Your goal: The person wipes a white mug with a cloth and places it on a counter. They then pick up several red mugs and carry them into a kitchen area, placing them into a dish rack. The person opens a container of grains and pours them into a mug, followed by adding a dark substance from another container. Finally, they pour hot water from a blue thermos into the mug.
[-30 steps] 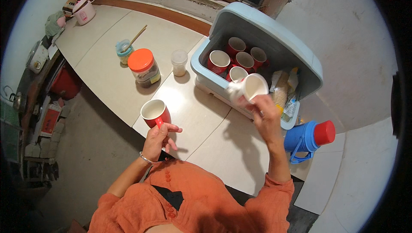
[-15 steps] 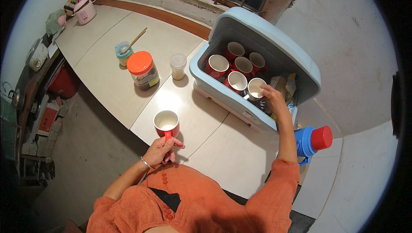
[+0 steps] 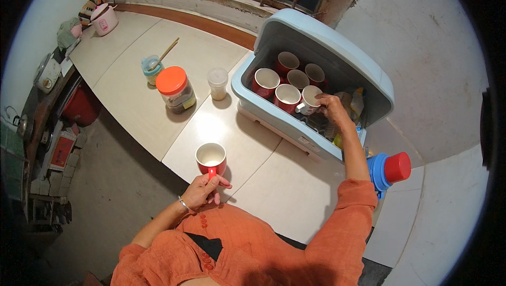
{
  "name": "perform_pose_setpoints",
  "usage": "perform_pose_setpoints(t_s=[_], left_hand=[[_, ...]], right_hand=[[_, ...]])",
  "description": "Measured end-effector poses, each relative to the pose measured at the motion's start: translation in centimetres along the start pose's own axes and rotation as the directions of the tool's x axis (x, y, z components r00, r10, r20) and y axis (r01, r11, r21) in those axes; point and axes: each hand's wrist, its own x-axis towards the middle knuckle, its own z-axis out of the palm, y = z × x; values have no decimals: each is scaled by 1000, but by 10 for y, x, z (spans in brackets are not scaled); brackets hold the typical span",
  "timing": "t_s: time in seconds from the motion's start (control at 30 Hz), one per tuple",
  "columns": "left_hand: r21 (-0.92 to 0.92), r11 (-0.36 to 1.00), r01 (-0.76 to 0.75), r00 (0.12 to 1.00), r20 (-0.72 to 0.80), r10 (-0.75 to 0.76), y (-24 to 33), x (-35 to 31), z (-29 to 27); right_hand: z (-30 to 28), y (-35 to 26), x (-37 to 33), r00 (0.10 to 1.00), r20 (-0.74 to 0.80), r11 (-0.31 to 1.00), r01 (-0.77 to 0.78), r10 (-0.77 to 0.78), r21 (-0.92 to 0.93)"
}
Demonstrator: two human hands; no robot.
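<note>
My left hand [image 3: 203, 190] pinches the handle of a red mug [image 3: 212, 166], white inside, at the counter's near edge. My right hand [image 3: 333, 108] reaches into a light blue storage box [image 3: 263, 108] with its lid raised. Its fingers grip the rim of a white mug [image 3: 309, 102] with a coloured pattern, upright, its handle toward the box's front. Just left of that mug stands a red mug [image 3: 287, 100]; several more red mugs [image 3: 266, 81] stand upright behind it, close together. Loose packets [image 3: 345, 101] lie at the box's right end, partly hidden by my wrist.
Left of the box stand a clear-lidded jar [image 3: 217, 84], a larger jar with an orange lid [image 3: 176, 91], and a small jar [image 3: 152, 71] with a utensil in it. A blue flask with a red cap [image 3: 389, 170] stands by my right arm. A pink cooker [image 3: 104, 20] sits far left.
My right hand has lowered the white mug a little in the box, and its patterned side now shows more. The left hand keeps hold of the red mug's handle, with the view slightly shifted.
</note>
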Motion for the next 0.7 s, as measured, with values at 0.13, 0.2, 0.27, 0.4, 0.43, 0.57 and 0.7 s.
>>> perform_pose_setpoints(t_s=[0.13, 0.2, 0.27, 0.4, 0.43, 0.57, 0.7], left_hand=[[66, 998, 20, 1000, -1, -20, -1, -1, -1], [51, 998, 41, 999, -4, -41, 0, -2, 1], [32, 999, 41, 999, -9, -41, -1, -4, 1], [9, 1000, 21, 999, -40, -20, -4, -7, 4], [11, 1000, 16, 999, -51, -15, -4, -7, 5], [-4, 999, 37, 998, -41, -37, 1, -8, 8], [-51, 996, 72, 997, -7, -73, 4, -7, 11]], right_hand=[[-5, -2, 2, 995, 98, 998, 22, -16, -63], [-9, -6, 1, 991, 128, 998, 39, -32, -50], [-8, -9, -2, 992, 117, 992, 68, -55, -108], [-6, -28, -12, 989, 146, 993, 20, -3, -115], [-11, -46, -15, 979, 180, 992, -80, 96, -94], [-11, -61, -22, 965, 223, 991, -136, 135, -11], [-6, -67, -24, 963, 260, 997, -68, 71, -20]])
